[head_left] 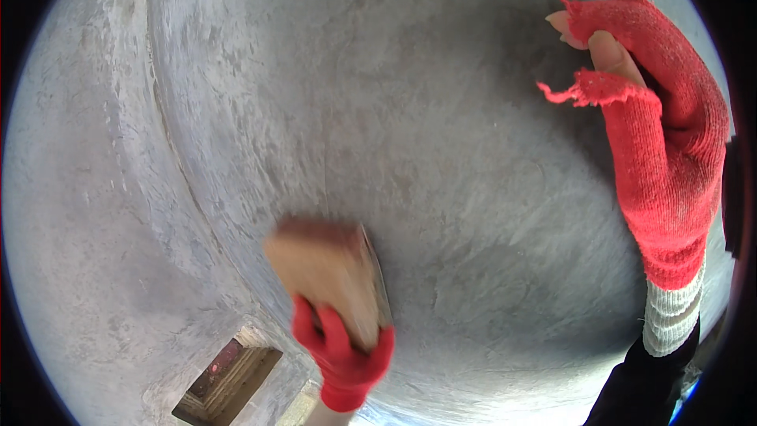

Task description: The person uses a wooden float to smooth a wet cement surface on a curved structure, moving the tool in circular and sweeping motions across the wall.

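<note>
My left hand (345, 363), in a red knitted glove, grips the near end of a thick tan, wood-like block (323, 272). A thin flat sheet or plate edge runs down the block's right side, against the grey wall (441, 166). The block's far end is smeared by motion, and its material is not certain. My right hand (662, 118) is raised at the upper right, close to the wall. Its red glove is frayed, with the thumb and a fingertip bare. The fingers are curled in toward the thumb, and nothing shows between them; the palm's inside is hidden.
A long corner line (185, 177) divides the grey wall from another rough plastered surface (87, 213) on the left. A rectangular recess (229, 379) with a reddish-brown thing inside lies at the lower left. Brighter light falls along the bottom edge.
</note>
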The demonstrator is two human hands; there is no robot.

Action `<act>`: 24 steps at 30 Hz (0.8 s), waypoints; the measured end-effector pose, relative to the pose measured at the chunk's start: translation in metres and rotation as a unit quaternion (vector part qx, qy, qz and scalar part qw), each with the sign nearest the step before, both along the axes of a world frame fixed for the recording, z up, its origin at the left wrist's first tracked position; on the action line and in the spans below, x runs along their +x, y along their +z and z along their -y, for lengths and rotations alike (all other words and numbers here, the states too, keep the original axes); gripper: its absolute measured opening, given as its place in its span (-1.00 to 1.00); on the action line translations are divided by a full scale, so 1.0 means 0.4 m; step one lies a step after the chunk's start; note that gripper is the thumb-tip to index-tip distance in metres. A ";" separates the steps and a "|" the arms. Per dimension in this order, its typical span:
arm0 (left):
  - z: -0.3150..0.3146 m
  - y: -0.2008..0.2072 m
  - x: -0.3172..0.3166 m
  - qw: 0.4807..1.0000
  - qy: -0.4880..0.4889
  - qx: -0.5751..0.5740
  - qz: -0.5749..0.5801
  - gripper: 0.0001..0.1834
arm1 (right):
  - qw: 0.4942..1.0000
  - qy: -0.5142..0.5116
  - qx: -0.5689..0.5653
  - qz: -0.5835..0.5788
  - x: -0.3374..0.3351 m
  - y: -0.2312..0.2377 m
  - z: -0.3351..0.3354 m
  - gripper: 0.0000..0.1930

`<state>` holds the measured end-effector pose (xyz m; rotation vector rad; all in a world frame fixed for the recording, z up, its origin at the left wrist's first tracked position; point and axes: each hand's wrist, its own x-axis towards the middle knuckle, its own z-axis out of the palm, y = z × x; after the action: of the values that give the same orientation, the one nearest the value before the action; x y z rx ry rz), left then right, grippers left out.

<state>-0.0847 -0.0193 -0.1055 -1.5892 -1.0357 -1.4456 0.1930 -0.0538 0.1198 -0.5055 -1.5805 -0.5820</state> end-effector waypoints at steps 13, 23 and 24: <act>0.017 -0.355 0.012 1.000 0.002 -0.001 -0.028 -0.01 | 0.996 0.044 0.052 0.058 -0.038 0.008 -0.041 -0.86; 0.012 0.141 0.143 0.999 -0.024 0.014 0.042 -0.05 | 0.993 -0.023 0.089 0.069 -0.017 0.009 -0.027 -0.86; 0.022 0.088 0.154 0.997 -0.032 0.029 0.056 -0.09 | 0.990 -0.020 0.114 0.079 -0.020 0.012 -0.032 -0.85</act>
<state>-0.0232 -0.0283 -0.0704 -1.5273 -1.0057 -1.6094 0.1851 -0.0411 0.1246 -0.3243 -1.6302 -0.8392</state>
